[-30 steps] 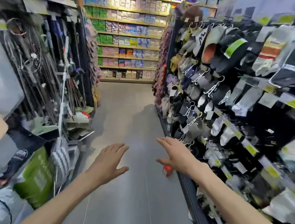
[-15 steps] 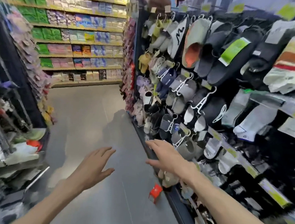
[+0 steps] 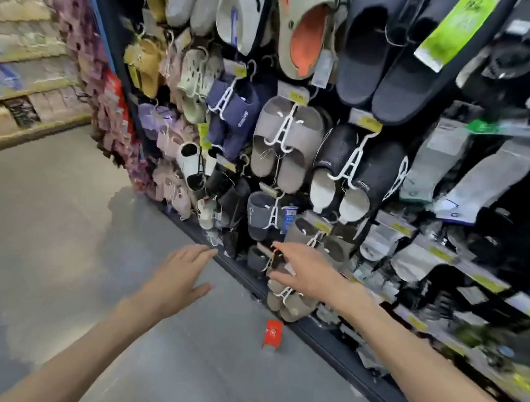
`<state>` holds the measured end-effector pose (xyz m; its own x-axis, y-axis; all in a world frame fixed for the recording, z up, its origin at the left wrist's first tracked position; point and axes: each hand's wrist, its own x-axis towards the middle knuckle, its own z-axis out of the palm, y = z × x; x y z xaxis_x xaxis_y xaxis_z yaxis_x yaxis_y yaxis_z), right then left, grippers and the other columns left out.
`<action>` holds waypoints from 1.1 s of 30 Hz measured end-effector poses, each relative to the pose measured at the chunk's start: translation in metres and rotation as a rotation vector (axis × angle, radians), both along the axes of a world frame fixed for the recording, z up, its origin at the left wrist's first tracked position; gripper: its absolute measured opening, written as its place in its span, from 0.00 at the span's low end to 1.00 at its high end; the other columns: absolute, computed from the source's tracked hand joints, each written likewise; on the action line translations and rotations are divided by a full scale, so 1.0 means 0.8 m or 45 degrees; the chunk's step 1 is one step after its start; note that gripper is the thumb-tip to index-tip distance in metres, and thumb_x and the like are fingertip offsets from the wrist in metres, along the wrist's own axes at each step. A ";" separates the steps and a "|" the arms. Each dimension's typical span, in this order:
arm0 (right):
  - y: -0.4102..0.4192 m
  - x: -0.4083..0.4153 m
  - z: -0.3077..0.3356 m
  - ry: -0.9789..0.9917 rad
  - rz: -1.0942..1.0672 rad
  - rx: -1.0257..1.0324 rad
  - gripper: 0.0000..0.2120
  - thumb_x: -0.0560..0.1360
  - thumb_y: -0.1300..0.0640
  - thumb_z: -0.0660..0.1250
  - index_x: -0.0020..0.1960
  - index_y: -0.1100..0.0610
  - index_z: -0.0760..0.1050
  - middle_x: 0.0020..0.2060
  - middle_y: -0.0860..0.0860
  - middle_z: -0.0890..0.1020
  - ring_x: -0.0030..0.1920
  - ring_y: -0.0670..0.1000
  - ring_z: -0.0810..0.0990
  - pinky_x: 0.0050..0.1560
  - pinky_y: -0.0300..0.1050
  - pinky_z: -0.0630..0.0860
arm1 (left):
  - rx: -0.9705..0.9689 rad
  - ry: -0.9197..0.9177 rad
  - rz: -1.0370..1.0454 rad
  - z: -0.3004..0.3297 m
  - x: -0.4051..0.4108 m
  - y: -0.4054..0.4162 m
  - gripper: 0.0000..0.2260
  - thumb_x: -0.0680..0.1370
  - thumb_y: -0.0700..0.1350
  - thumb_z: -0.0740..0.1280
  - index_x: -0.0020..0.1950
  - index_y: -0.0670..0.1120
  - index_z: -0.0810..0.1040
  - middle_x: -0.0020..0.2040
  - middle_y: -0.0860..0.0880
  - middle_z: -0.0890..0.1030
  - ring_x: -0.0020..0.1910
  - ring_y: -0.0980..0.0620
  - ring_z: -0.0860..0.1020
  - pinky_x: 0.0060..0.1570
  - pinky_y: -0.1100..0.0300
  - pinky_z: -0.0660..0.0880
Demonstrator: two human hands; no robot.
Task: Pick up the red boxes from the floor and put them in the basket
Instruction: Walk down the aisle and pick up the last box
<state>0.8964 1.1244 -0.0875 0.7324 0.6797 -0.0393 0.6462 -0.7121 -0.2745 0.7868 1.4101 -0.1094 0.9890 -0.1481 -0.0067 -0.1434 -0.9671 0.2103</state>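
The view has swung right and dipped, and the red box [image 3: 272, 333] that was half hidden behind the right hand a second ago now stands in plain sight on the floor [image 3: 47, 247], close against the dark base edge of the slipper rack [image 3: 334, 346] — so the target is found and a reach down looks like the next call. No basket in sight yet. Left hand [image 3: 175, 276] is out over the floor, fingers straight and together, thumb out, holding nothing. Right hand [image 3: 310, 275] is stretched forward in front of the lowest hanging slippers [image 3: 290, 301], fingers extended, empty; whether it brushes them I cannot tell. The box sits below and between both hands, untouched.
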 end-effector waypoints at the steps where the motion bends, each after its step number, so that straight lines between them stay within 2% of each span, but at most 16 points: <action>1: 0.002 0.008 -0.004 0.026 -0.049 0.012 0.33 0.77 0.40 0.66 0.76 0.52 0.63 0.69 0.52 0.75 0.68 0.54 0.73 0.67 0.51 0.71 | 0.014 0.004 -0.053 -0.007 0.024 0.006 0.31 0.80 0.57 0.64 0.79 0.47 0.59 0.76 0.48 0.64 0.74 0.47 0.63 0.73 0.52 0.62; 6: -0.001 0.048 -0.050 0.134 -0.309 -0.016 0.31 0.78 0.39 0.64 0.76 0.52 0.63 0.67 0.52 0.75 0.67 0.53 0.73 0.66 0.51 0.71 | 0.035 0.075 -0.282 -0.054 0.133 0.019 0.30 0.80 0.58 0.63 0.78 0.48 0.59 0.74 0.49 0.66 0.72 0.46 0.66 0.71 0.51 0.65; 10: -0.001 0.077 -0.112 0.206 -0.444 0.032 0.26 0.78 0.40 0.64 0.71 0.49 0.67 0.67 0.50 0.76 0.66 0.51 0.73 0.64 0.45 0.69 | 0.040 0.167 -0.317 -0.108 0.190 0.029 0.30 0.80 0.58 0.62 0.79 0.49 0.58 0.75 0.49 0.64 0.74 0.45 0.64 0.72 0.49 0.63; 15: 0.006 0.095 -0.218 0.279 -0.594 -0.066 0.28 0.77 0.40 0.64 0.74 0.48 0.65 0.71 0.50 0.73 0.70 0.54 0.70 0.67 0.47 0.67 | 0.049 0.214 -0.385 -0.191 0.243 0.044 0.28 0.79 0.55 0.66 0.76 0.46 0.65 0.72 0.47 0.70 0.72 0.44 0.68 0.73 0.49 0.63; 17: 0.011 0.090 -0.270 0.391 -0.657 -0.143 0.28 0.77 0.38 0.62 0.74 0.45 0.63 0.70 0.49 0.72 0.70 0.53 0.70 0.67 0.47 0.68 | 0.042 0.257 -0.384 -0.231 0.255 0.050 0.28 0.79 0.56 0.66 0.75 0.46 0.66 0.72 0.48 0.70 0.72 0.46 0.68 0.73 0.50 0.63; 20: 0.022 0.090 -0.361 0.532 -0.759 -0.199 0.30 0.77 0.36 0.59 0.75 0.46 0.61 0.68 0.49 0.74 0.69 0.53 0.72 0.67 0.47 0.68 | 0.041 0.332 -0.388 -0.310 0.276 0.060 0.28 0.80 0.57 0.64 0.77 0.48 0.63 0.75 0.51 0.66 0.75 0.49 0.63 0.75 0.53 0.59; 27: 0.058 0.116 -0.603 0.649 -0.996 -0.302 0.32 0.76 0.32 0.57 0.74 0.48 0.63 0.66 0.47 0.75 0.66 0.50 0.73 0.68 0.43 0.64 | -0.005 0.459 -0.421 -0.544 0.336 0.081 0.32 0.80 0.62 0.59 0.80 0.54 0.51 0.80 0.55 0.55 0.79 0.53 0.52 0.78 0.55 0.51; 30: 0.068 0.128 -0.707 0.675 -1.123 -0.299 0.34 0.75 0.32 0.59 0.74 0.50 0.63 0.66 0.49 0.75 0.66 0.51 0.73 0.68 0.43 0.66 | -0.031 0.487 -0.429 -0.638 0.345 0.086 0.33 0.80 0.62 0.59 0.80 0.54 0.50 0.80 0.55 0.54 0.79 0.53 0.51 0.78 0.55 0.50; 33: 0.081 0.143 -0.806 0.712 -1.228 -0.301 0.36 0.74 0.32 0.60 0.75 0.52 0.62 0.67 0.50 0.75 0.67 0.51 0.72 0.69 0.43 0.65 | -0.090 0.463 -0.429 -0.719 0.352 0.091 0.33 0.80 0.62 0.61 0.80 0.54 0.52 0.80 0.55 0.57 0.79 0.53 0.54 0.78 0.56 0.51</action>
<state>1.0107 1.1889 -0.7326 0.7853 -0.2249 -0.5768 -0.3693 -0.9179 -0.1449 1.0688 1.4833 -0.6847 0.8215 -0.4715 -0.3206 -0.3506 -0.8611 0.3682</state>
